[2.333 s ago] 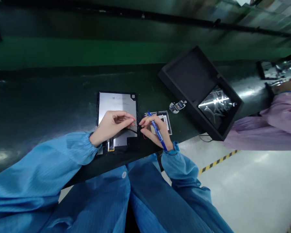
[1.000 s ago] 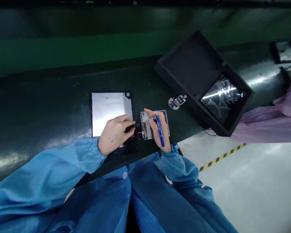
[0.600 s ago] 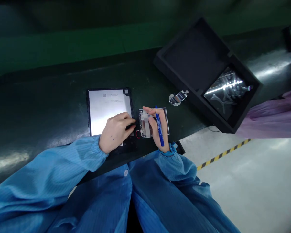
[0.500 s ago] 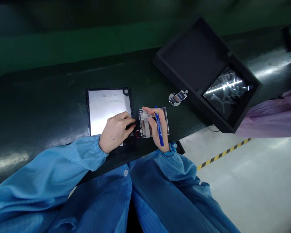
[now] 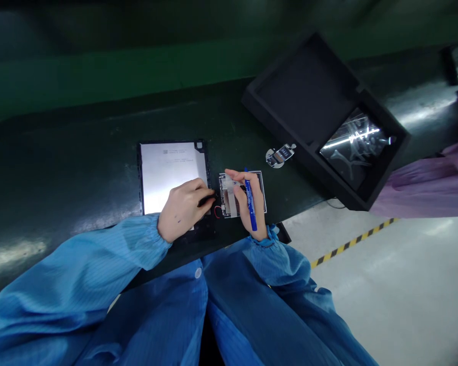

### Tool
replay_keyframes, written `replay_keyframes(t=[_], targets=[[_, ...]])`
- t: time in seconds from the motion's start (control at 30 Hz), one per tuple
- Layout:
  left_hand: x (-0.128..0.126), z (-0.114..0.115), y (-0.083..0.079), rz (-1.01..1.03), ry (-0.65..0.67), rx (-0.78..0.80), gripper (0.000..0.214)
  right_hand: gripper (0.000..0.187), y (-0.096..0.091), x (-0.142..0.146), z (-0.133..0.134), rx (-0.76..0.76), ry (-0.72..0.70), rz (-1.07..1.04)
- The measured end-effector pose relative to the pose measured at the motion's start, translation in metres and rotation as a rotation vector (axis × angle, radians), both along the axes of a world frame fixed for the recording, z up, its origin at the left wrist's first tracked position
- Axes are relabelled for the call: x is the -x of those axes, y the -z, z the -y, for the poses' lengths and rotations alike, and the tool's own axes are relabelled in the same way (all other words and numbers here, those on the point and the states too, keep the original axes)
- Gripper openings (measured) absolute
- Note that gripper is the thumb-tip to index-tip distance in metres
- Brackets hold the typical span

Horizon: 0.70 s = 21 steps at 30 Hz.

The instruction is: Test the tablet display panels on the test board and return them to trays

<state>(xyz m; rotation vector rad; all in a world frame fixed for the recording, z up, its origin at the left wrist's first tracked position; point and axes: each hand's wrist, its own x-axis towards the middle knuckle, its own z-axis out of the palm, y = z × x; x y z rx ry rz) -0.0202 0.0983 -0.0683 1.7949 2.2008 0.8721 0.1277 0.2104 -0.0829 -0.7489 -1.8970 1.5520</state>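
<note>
My left hand (image 5: 183, 209) lies across the lower right of a flat tablet-like panel (image 5: 171, 173) with a silvery back and black frame. Its fingers are curled together at the panel's right edge, and whatever they pinch is hidden. In my right hand (image 5: 256, 201) a blue marker pen (image 5: 251, 206) is tucked, pointing down toward my body. The fingertips of that hand rest on a small circuit board (image 5: 224, 202) with a pale strip of tape across it. A short red wire (image 5: 217, 211) shows at the board's left side, between the two hands.
An open black box (image 5: 275, 119) stands at an angle to the right, with a shiny film-covered panel (image 5: 351, 145) in one compartment. Beside it lies a small metallic part with a round base (image 5: 277, 156). A person's pink sleeve (image 5: 416, 188) reaches in at far right.
Both hands hold nearly the same pose and place. The whole view has shifted very slightly; nothing is visibly taken up or let go.
</note>
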Motion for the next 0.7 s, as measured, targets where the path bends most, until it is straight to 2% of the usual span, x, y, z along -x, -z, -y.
replay_keyframes(t=[0.53, 0.6, 0.7], targets=[[0.002, -0.0031, 0.0005, 0.028, 0.029, 0.035, 0.014, 0.01, 0.0006, -0.0008, -0.0013, 0.011, -0.009, -0.002], [0.0024, -0.0042, -0.0002, 0.028, 0.036, 0.043, 0.014, 0.01, 0.0011, -0.0013, -0.0036, -0.012, -0.023, 0.015], [0.0031, -0.0062, -0.0023, 0.013, 0.048, 0.056, 0.015, 0.01, 0.0016, -0.0023, -0.0093, -0.123, -0.049, 0.063]])
